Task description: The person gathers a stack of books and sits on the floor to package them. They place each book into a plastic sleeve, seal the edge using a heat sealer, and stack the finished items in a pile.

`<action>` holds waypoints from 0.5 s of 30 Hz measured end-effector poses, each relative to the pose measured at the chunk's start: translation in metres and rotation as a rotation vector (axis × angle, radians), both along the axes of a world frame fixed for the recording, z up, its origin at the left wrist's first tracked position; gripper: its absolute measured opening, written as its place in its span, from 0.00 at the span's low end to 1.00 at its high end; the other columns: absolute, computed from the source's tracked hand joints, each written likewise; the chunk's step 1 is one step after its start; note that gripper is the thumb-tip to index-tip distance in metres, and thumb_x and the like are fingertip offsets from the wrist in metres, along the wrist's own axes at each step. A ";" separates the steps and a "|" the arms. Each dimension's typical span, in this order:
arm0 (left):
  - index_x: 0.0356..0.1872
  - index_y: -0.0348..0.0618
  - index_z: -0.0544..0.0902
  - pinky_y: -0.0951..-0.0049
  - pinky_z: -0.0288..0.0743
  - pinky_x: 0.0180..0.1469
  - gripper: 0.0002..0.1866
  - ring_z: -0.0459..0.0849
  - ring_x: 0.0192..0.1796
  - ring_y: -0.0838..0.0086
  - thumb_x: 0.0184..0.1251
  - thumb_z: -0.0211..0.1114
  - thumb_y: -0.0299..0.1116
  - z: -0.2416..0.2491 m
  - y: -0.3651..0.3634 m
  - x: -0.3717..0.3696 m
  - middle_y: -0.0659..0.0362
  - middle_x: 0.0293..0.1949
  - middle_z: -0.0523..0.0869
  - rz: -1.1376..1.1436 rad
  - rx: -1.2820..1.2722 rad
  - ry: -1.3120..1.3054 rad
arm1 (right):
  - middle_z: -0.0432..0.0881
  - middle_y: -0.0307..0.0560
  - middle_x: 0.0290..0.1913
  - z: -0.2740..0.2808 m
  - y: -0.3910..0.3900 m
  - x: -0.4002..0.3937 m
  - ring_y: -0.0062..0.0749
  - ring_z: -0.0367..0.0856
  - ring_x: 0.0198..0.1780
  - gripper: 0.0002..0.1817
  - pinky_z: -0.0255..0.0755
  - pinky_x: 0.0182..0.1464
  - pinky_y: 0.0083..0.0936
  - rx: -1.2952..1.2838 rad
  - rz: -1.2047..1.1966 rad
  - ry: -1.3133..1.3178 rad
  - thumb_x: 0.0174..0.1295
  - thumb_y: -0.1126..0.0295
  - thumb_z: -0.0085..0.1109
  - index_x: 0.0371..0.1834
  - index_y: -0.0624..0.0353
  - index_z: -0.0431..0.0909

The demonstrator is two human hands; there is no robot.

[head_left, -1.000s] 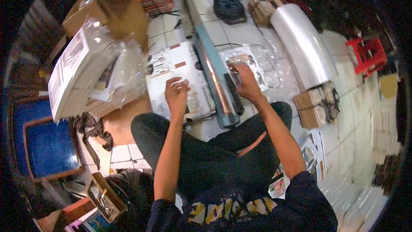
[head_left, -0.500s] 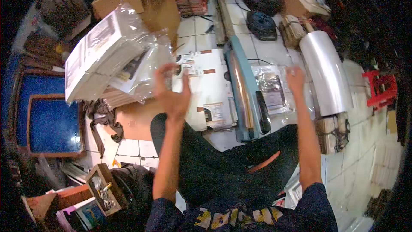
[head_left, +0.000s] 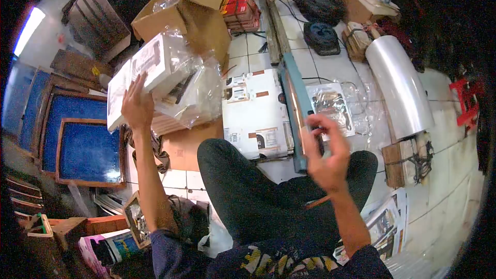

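Observation:
At the left, my left hand (head_left: 137,104) lies with fingers extended against the near side of a stack of white printed books or sheets (head_left: 150,64), partly in clear plastic. More white stacks and crinkled clear film (head_left: 199,90) are right beside it. My right hand (head_left: 328,157), slightly blurred, is over the blue bar-shaped sealer (head_left: 293,85), with curled fingers spread apart around its dark handle, which they partly hide. Left of the sealer lies a white printed board (head_left: 253,108). On its right, a printed sheet in clear plastic (head_left: 330,106) rests on the tiles.
A large roll of clear film (head_left: 398,88) lies at the right, near a tied brown bundle (head_left: 395,163). An opened cardboard box (head_left: 191,15) stands behind the stacks. Blue framed screens (head_left: 90,150) lean at the left. A red plastic object (head_left: 467,103) is at the far right.
My left hand has moved left onto the white stack. My right hand has moved left and nearer, from the plastic-covered sheet to the sealer's handle. The head view has shifted left.

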State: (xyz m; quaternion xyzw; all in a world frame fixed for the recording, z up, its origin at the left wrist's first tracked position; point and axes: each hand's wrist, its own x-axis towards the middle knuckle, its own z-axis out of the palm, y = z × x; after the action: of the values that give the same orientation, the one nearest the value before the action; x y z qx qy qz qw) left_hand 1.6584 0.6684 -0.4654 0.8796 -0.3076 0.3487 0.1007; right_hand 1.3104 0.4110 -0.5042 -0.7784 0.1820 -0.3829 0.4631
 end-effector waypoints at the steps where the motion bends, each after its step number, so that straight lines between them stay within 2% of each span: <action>1: 0.58 0.51 0.80 0.60 0.70 0.62 0.25 0.80 0.59 0.57 0.55 0.66 0.26 0.000 0.005 -0.012 0.51 0.54 0.83 -0.097 -0.067 -0.052 | 0.83 0.48 0.47 -0.002 0.014 0.004 0.33 0.82 0.47 0.18 0.75 0.46 0.27 0.030 0.092 -0.078 0.59 0.72 0.61 0.54 0.58 0.74; 3: 0.56 0.46 0.81 0.62 0.76 0.55 0.23 0.83 0.54 0.57 0.56 0.67 0.26 0.006 0.007 -0.044 0.50 0.51 0.85 -0.241 -0.226 -0.094 | 0.82 0.49 0.47 -0.001 0.036 0.010 0.34 0.83 0.46 0.21 0.76 0.47 0.29 0.159 0.253 -0.073 0.60 0.70 0.61 0.57 0.58 0.72; 4: 0.54 0.43 0.81 0.65 0.78 0.50 0.21 0.85 0.51 0.58 0.57 0.68 0.27 0.012 0.006 -0.068 0.49 0.49 0.86 -0.279 -0.316 -0.076 | 0.83 0.50 0.46 0.001 0.046 0.013 0.35 0.83 0.47 0.19 0.76 0.48 0.29 0.283 0.336 -0.018 0.63 0.69 0.60 0.56 0.60 0.73; 5: 0.49 0.36 0.82 0.68 0.80 0.43 0.19 0.87 0.46 0.59 0.57 0.71 0.31 0.015 0.011 -0.087 0.46 0.45 0.87 -0.280 -0.316 -0.172 | 0.82 0.50 0.47 0.000 0.052 0.017 0.32 0.82 0.48 0.17 0.74 0.49 0.28 0.305 0.406 0.029 0.66 0.68 0.56 0.56 0.61 0.73; 7: 0.44 0.35 0.82 0.65 0.80 0.41 0.17 0.87 0.39 0.59 0.60 0.71 0.37 -0.002 0.030 -0.120 0.47 0.42 0.87 -0.079 -0.398 -0.281 | 0.82 0.51 0.47 -0.008 0.059 0.023 0.30 0.81 0.49 0.16 0.73 0.51 0.26 0.329 0.481 0.077 0.69 0.66 0.52 0.56 0.63 0.74; 8: 0.40 0.34 0.82 0.63 0.80 0.41 0.19 0.87 0.38 0.59 0.60 0.71 0.43 -0.008 0.034 -0.138 0.47 0.39 0.87 -0.004 -0.459 -0.282 | 0.81 0.51 0.48 -0.011 0.060 0.025 0.32 0.80 0.50 0.19 0.73 0.52 0.27 0.397 0.552 0.138 0.72 0.61 0.47 0.56 0.63 0.74; 9: 0.41 0.33 0.81 0.61 0.79 0.41 0.21 0.86 0.37 0.57 0.62 0.70 0.44 -0.023 0.044 -0.152 0.48 0.36 0.87 0.166 -0.436 -0.337 | 0.81 0.52 0.48 -0.015 0.062 0.026 0.34 0.80 0.51 0.22 0.72 0.53 0.28 0.467 0.620 0.201 0.74 0.56 0.42 0.56 0.63 0.75; 10: 0.47 0.35 0.80 0.60 0.78 0.45 0.20 0.84 0.43 0.55 0.64 0.67 0.42 -0.039 0.061 -0.161 0.45 0.40 0.86 0.155 -0.292 -0.349 | 0.81 0.52 0.48 -0.021 0.063 0.025 0.34 0.80 0.51 0.22 0.72 0.53 0.28 0.471 0.618 0.206 0.74 0.56 0.42 0.56 0.63 0.75; 12: 0.57 0.37 0.75 0.61 0.76 0.51 0.21 0.81 0.49 0.56 0.71 0.59 0.41 -0.022 0.045 -0.212 0.45 0.51 0.82 0.689 -0.291 0.377 | 0.79 0.53 0.52 -0.032 0.062 0.022 0.38 0.78 0.56 0.33 0.71 0.57 0.32 0.743 0.753 0.225 0.74 0.45 0.32 0.60 0.64 0.71; 13: 0.56 0.37 0.75 0.61 0.75 0.52 0.20 0.81 0.50 0.56 0.70 0.58 0.39 -0.032 0.044 -0.224 0.45 0.51 0.82 0.633 -0.345 0.417 | 0.79 0.53 0.52 -0.037 0.062 0.020 0.38 0.78 0.56 0.33 0.71 0.57 0.32 0.744 0.746 0.228 0.74 0.45 0.32 0.60 0.64 0.71; 15: 0.55 0.37 0.77 0.59 0.74 0.55 0.18 0.81 0.53 0.57 0.69 0.57 0.35 -0.043 0.041 -0.236 0.47 0.52 0.83 0.028 -0.364 0.120 | 0.77 0.56 0.57 -0.044 0.063 0.015 0.42 0.74 0.61 0.44 0.69 0.61 0.37 1.153 0.873 0.196 0.68 0.33 0.28 0.65 0.66 0.66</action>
State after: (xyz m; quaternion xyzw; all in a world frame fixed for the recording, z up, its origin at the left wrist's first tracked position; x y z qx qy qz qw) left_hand 1.4220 0.7095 -0.5081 0.8703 -0.2208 0.3467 0.2713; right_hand 1.3254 0.4740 -0.5478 -0.4433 0.0681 0.0649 0.8914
